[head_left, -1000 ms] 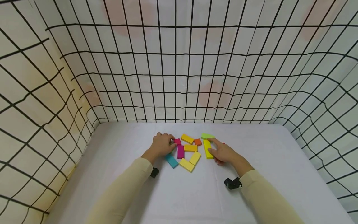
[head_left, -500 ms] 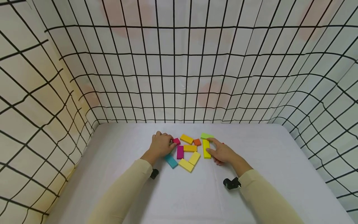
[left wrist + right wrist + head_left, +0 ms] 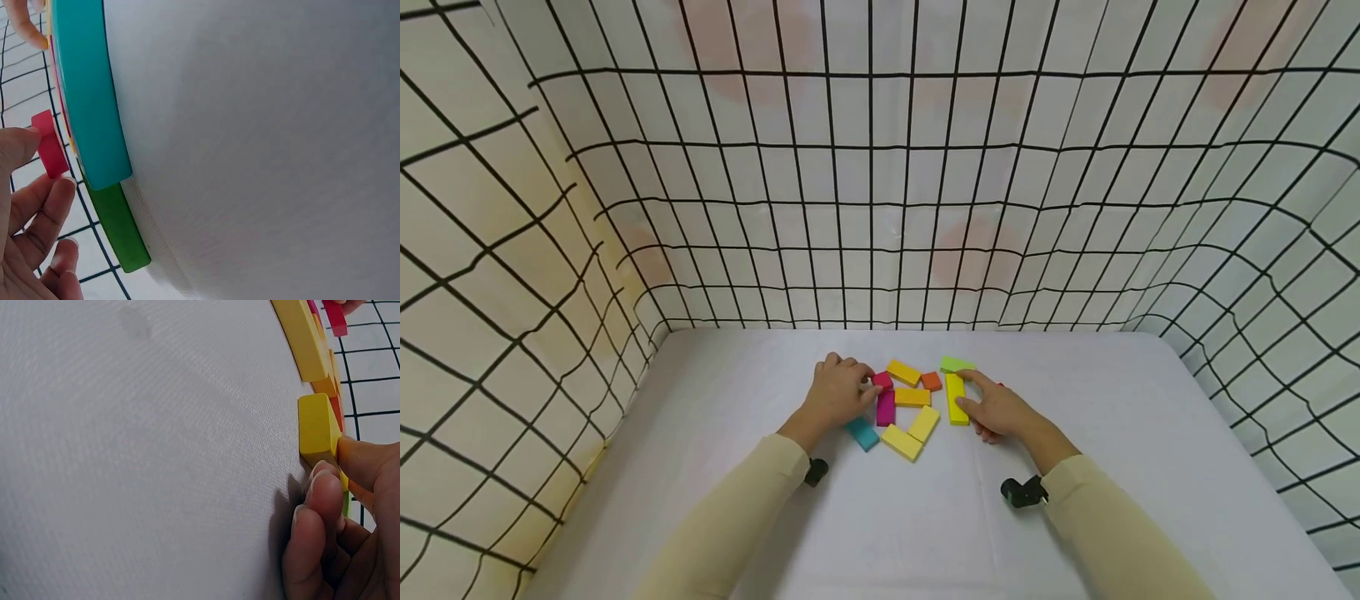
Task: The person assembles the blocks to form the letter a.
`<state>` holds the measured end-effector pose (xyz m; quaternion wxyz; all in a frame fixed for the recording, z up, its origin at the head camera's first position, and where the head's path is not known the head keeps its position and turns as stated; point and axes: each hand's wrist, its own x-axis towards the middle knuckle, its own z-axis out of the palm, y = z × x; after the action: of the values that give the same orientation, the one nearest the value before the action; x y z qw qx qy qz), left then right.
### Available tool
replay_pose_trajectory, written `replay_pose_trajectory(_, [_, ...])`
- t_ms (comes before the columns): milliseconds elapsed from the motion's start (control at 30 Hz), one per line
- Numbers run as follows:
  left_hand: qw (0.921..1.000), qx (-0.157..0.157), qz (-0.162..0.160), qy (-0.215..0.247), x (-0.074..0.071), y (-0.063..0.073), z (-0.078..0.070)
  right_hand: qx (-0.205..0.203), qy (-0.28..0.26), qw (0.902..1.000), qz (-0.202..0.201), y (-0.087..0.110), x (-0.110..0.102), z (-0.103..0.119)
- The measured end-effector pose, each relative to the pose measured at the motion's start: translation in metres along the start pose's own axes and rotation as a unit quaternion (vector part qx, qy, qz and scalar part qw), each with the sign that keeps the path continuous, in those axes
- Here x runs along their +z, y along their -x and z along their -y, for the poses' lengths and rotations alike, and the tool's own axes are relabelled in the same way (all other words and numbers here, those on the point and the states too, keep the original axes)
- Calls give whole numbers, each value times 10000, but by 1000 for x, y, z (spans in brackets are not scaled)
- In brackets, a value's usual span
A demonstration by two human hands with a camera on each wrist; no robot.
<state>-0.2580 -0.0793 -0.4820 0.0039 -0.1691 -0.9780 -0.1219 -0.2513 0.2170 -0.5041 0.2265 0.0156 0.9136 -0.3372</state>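
So your crimson block [image 3: 882, 381] has shifted right since half a second ago. It sat a bit left of the magenta block [image 3: 886, 408]; now, in the head view, its near edge overlaps that block's far end. I can't tell if they actually touch (the left wrist view makes the crimson one look lifted clear of the table [image 3: 880, 517]). My read: you're partway through fitting it in, and you'd want it settled before letting go. Meanwhile the yellow block [image 3: 956, 400] under your other hand looks put, still lying lengthwise away from you with its far end by the lime block [image 3: 957, 365].

Pose-wise, your left hand [image 3: 837, 390] comes in from the left, past the far end of the teal block [image 3: 862, 434], pinching the crimson block between thumb and fingertips, with the outer fingers loosely bent. There's a green block [image 3: 119, 231] next to the teal one in the left wrist view, pretty much hidden from above.

Your right hand [image 3: 1003, 410] reaches in from the right, thumb and index on the yellow block, other fingers folded down by the table. Whether you're squeezing it or just resting there, can't tell.
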Motion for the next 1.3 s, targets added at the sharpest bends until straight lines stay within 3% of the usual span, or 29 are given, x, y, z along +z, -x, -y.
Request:
replay_pose_trajectory(300, [9986,229,-100,459,6,7,-10,6,109,9999,-48,1,1,-1])
replay_pose_trajectory(533, [9945,787,-144,683,4,14,-35,-55,53,10000,1,3,-3,-2])
replay_pose_trajectory(867, [9864,1630,-135,143,25,17,-71,-202,39,9998,20,5,-4,-2])
replay_pose_trajectory(1067, [9875,1550,232,150,33,16,-82,-234,-7,9997,34,4,-3,-2])
replay_pose_trajectory(1300, [9916,1178,526,-34,32,17,-90,-257,13,9997,5,6,-2,0])
